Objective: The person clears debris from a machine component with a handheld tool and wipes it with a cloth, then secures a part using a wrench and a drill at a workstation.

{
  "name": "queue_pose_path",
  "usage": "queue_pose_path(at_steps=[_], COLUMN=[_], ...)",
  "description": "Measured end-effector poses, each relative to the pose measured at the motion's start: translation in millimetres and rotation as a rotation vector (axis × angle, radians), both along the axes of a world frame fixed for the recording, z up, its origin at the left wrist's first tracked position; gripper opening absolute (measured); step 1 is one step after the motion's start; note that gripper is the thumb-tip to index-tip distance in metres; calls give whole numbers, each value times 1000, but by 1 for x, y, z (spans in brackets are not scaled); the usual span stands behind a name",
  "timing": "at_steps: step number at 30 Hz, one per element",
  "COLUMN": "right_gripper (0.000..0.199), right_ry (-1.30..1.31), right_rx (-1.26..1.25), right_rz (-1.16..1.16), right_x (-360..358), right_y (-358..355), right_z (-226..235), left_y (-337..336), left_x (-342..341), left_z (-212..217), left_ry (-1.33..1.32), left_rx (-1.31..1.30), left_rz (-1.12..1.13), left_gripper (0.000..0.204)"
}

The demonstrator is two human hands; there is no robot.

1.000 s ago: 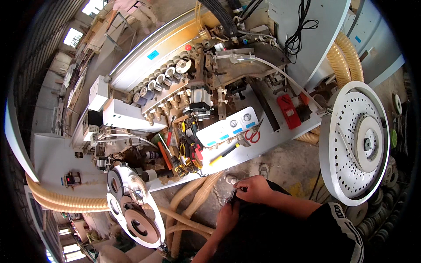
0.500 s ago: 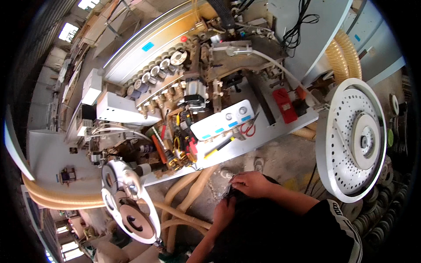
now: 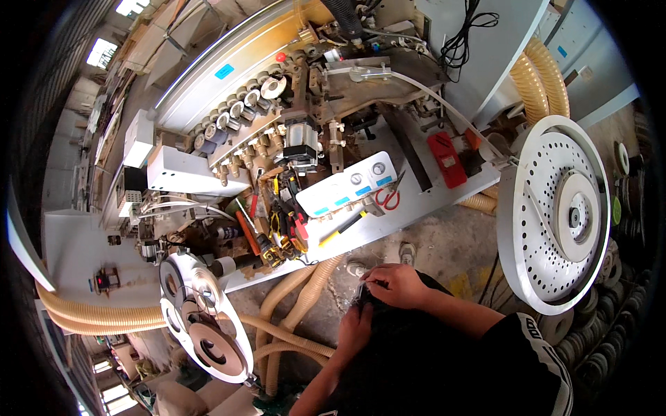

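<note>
In front of my body, low in the middle of the head view, my two hands are close together. My left hand (image 3: 355, 326) is closed round something small, and a thin greyish bit shows at its fingertips. Just above and to the right, my right hand (image 3: 397, 285) has its fingers pinched together near that bit. What either hand holds is too small to name. Both hands are short of the machine bed's front edge. On the bed lie red-handled scissors (image 3: 393, 200), a yellow-and-black tool (image 3: 343, 229) and a white control panel (image 3: 347, 187).
A pile of hand tools (image 3: 283, 229) and a red case (image 3: 446, 161) lie on the machine bed (image 3: 416, 206). A large perforated white disc (image 3: 538, 229) stands at the right, a white reel (image 3: 244, 347) at the lower left. Ribbed yellow hoses (image 3: 316, 291) run below the edge.
The view has shifted slightly, so the bench appears a little further left and up. My right hand has moved slightly up and away from the left, with its fingers pinched.
</note>
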State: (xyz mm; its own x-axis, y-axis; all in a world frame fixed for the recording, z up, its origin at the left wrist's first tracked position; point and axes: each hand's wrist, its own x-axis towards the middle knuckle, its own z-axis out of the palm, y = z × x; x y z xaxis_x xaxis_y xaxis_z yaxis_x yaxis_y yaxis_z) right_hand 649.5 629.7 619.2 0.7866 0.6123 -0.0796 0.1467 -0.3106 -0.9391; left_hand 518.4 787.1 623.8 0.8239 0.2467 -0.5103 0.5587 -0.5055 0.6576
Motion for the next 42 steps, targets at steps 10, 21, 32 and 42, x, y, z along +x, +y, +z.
queue_pose_path(at_steps=[10, 21, 32, 42], right_gripper=[12, 21, 21, 28], right_ry=[47, 641, 629, 716], right_rx=[31, 155, -57, 497], right_rz=[-319, -754, -1100, -1039], right_x=[-12, -41, -81, -131], right_y=[-25, -66, -147, -197], right_z=[-8, -22, -2, 17], left_y=[-11, -19, -55, -127], left_x=[22, 63, 114, 112], left_z=[-1, -7, -19, -23], left_ry=[116, 4, 734, 924], left_rx=[66, -78, -958, -873], left_rz=[-223, -627, -569, -818], left_gripper=[44, 35, 33, 35])
